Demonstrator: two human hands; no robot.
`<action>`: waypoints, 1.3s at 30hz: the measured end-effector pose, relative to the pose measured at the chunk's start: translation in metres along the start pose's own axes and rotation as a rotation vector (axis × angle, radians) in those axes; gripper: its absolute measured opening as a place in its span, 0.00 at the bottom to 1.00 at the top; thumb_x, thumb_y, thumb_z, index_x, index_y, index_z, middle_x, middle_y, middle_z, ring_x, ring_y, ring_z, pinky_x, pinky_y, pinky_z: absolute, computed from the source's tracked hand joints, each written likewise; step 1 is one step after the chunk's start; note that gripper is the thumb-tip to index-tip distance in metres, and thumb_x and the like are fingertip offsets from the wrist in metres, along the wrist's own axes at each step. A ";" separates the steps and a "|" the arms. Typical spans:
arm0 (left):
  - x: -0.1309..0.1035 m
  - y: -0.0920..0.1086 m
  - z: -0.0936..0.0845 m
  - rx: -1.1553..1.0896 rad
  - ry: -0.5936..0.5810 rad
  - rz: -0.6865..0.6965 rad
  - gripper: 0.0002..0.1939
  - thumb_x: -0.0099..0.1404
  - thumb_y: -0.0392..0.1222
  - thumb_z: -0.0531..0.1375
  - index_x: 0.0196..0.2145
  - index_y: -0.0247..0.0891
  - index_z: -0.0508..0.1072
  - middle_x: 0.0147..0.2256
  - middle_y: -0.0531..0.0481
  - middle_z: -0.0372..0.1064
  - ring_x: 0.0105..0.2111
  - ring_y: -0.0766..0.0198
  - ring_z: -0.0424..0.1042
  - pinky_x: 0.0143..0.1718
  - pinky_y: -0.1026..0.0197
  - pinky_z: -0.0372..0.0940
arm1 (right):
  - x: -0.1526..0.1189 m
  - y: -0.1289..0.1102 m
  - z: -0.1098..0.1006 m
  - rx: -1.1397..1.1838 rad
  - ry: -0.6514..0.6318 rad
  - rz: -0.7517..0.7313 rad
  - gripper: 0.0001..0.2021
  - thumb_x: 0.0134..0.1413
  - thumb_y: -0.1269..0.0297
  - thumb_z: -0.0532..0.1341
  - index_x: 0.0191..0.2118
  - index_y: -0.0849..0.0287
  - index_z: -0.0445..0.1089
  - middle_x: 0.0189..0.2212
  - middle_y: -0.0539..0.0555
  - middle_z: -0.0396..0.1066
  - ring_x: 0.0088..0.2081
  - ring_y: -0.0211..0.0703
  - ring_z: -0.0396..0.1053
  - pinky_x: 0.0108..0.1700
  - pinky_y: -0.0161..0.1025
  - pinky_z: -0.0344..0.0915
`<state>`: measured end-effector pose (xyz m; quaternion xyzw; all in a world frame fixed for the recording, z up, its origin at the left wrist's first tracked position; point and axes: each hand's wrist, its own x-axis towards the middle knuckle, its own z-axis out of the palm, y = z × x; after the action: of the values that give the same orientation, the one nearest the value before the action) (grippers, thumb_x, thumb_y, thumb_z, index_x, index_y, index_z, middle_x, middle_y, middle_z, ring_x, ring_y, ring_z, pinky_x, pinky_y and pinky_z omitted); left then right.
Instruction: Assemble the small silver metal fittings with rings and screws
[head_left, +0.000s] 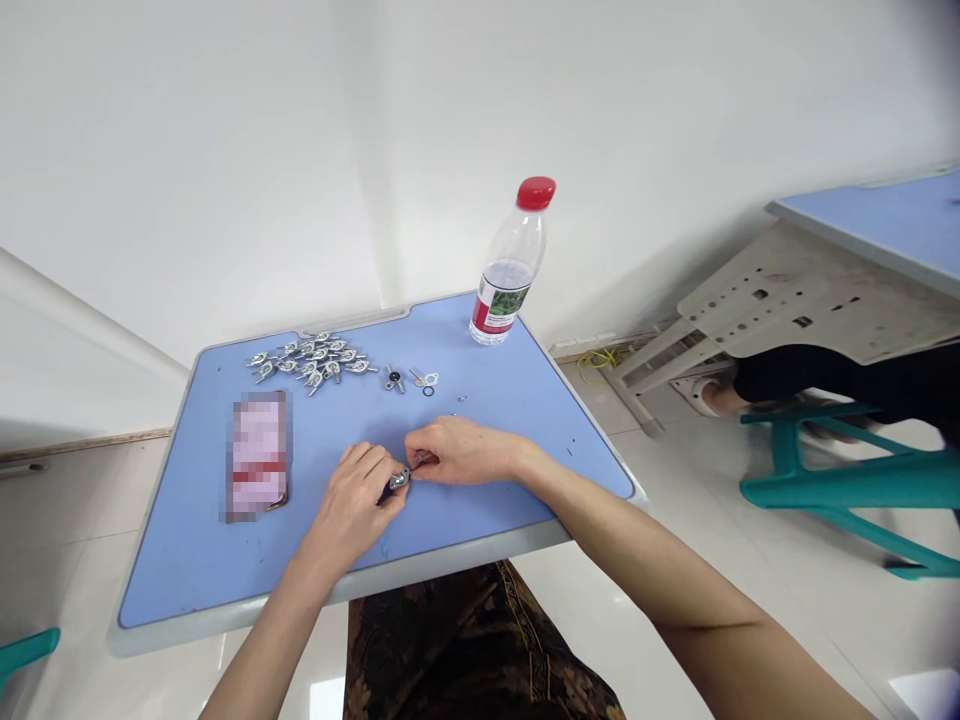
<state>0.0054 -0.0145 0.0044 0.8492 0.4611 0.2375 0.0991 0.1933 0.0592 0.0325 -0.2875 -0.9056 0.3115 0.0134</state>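
Note:
My left hand (365, 492) is closed around a small metal part (399, 479), which shows between thumb and fingers above the front half of the blue table (315, 520). Right beside it, my right hand (454, 450) pinches a small, thin object (424, 458) against the part's side; what this object is stays too small to tell. Behind the hands lie a metal piece with a black centre (394, 378), a flat metal plate (431, 379) and a dark ring (428, 392). Several similar metal parts (319, 355) form a pile at the back left.
A phone-like item (259, 455), blurred out, lies on the left. At the back right stands a clear bottle (506, 275) with a red cap. Tiny bits (463, 399) lie right of centre. Beyond are another desk (885, 225), a teal stool (825, 480) and a person's leg (810, 375).

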 end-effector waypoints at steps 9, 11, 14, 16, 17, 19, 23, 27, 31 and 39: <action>-0.001 -0.001 0.001 0.012 -0.002 0.003 0.04 0.64 0.33 0.55 0.31 0.38 0.67 0.28 0.51 0.65 0.31 0.62 0.62 0.35 0.58 0.57 | -0.002 0.001 0.002 0.002 0.048 -0.043 0.03 0.52 0.70 0.58 0.33 0.60 0.69 0.25 0.47 0.70 0.27 0.34 0.62 0.29 0.32 0.51; -0.001 -0.001 0.000 0.013 -0.004 0.003 0.04 0.64 0.33 0.55 0.31 0.38 0.67 0.28 0.52 0.64 0.31 0.62 0.62 0.35 0.58 0.56 | -0.003 0.000 0.002 0.006 0.080 -0.072 0.05 0.53 0.70 0.57 0.34 0.60 0.70 0.25 0.48 0.70 0.27 0.34 0.63 0.30 0.32 0.52; -0.001 0.000 0.000 0.012 -0.010 -0.003 0.04 0.64 0.33 0.55 0.31 0.38 0.67 0.29 0.51 0.65 0.32 0.62 0.61 0.35 0.57 0.56 | -0.005 -0.001 0.001 0.009 0.128 -0.125 0.07 0.54 0.72 0.56 0.34 0.60 0.72 0.26 0.48 0.70 0.28 0.34 0.63 0.31 0.32 0.53; -0.001 0.000 0.000 0.014 -0.016 -0.012 0.04 0.64 0.33 0.55 0.31 0.38 0.67 0.29 0.51 0.64 0.32 0.62 0.61 0.35 0.57 0.56 | -0.006 -0.002 0.000 -0.017 0.151 -0.148 0.08 0.54 0.73 0.55 0.33 0.61 0.72 0.27 0.49 0.70 0.27 0.34 0.63 0.31 0.32 0.52; -0.001 0.000 0.000 0.013 -0.018 -0.014 0.04 0.64 0.33 0.55 0.31 0.38 0.67 0.29 0.51 0.64 0.32 0.62 0.61 0.35 0.57 0.56 | -0.007 -0.003 -0.001 -0.040 0.157 -0.154 0.08 0.54 0.74 0.55 0.32 0.61 0.72 0.28 0.50 0.70 0.27 0.33 0.62 0.30 0.32 0.51; 0.000 0.000 -0.001 0.011 -0.020 -0.016 0.04 0.65 0.33 0.54 0.31 0.38 0.67 0.28 0.51 0.64 0.32 0.62 0.61 0.35 0.57 0.56 | -0.007 -0.005 0.000 -0.093 0.157 -0.160 0.09 0.54 0.74 0.55 0.29 0.61 0.71 0.27 0.50 0.69 0.25 0.33 0.59 0.28 0.32 0.48; 0.000 0.000 -0.002 0.006 -0.041 -0.025 0.04 0.65 0.33 0.55 0.32 0.38 0.67 0.29 0.51 0.64 0.32 0.61 0.61 0.35 0.56 0.57 | -0.006 -0.006 0.003 -0.127 0.165 -0.148 0.08 0.53 0.75 0.55 0.27 0.62 0.70 0.26 0.50 0.67 0.23 0.33 0.56 0.27 0.33 0.45; -0.001 -0.001 -0.002 -0.007 -0.050 -0.042 0.02 0.65 0.34 0.56 0.34 0.38 0.68 0.30 0.51 0.65 0.33 0.61 0.63 0.36 0.56 0.58 | -0.005 -0.006 0.006 -0.111 0.178 -0.127 0.07 0.53 0.74 0.55 0.26 0.62 0.66 0.25 0.50 0.66 0.24 0.33 0.54 0.27 0.34 0.45; -0.002 -0.002 0.000 -0.023 -0.053 -0.046 0.02 0.66 0.35 0.55 0.36 0.38 0.67 0.33 0.50 0.67 0.34 0.60 0.64 0.37 0.55 0.58 | -0.005 -0.005 0.006 -0.093 0.171 -0.130 0.08 0.52 0.76 0.54 0.24 0.61 0.61 0.24 0.48 0.62 0.23 0.32 0.52 0.27 0.33 0.45; -0.002 -0.003 0.000 -0.018 -0.070 -0.088 0.04 0.66 0.37 0.56 0.40 0.39 0.68 0.34 0.50 0.67 0.35 0.60 0.65 0.38 0.55 0.59 | -0.006 -0.008 0.001 -0.044 0.137 -0.118 0.08 0.52 0.76 0.52 0.25 0.61 0.61 0.24 0.49 0.63 0.24 0.33 0.53 0.28 0.33 0.46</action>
<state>0.0023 -0.0145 0.0025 0.8350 0.4921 0.2070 0.1333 0.1937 0.0505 0.0365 -0.2546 -0.9245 0.2699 0.0871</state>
